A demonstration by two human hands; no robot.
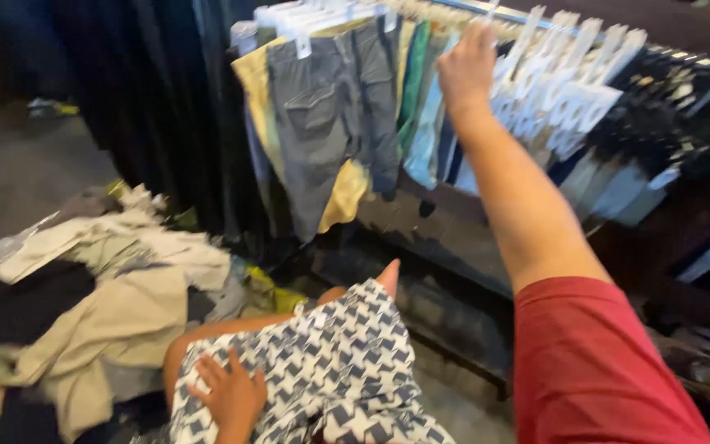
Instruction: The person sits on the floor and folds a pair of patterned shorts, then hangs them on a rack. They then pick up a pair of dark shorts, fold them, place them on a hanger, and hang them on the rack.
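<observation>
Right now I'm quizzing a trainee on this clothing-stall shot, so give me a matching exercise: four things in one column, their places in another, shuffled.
Things:
1. right hand
2. left hand
3. grey cargo shorts
4. heap of loose clothes

Places:
A. on the floor at the left
B. hanging at the rail's left end
C. flat on the blue-and-white patterned shorts
D. raised to the white hangers on the rail

Pairs: 1-D, 2-C, 3-B, 4-A
</observation>
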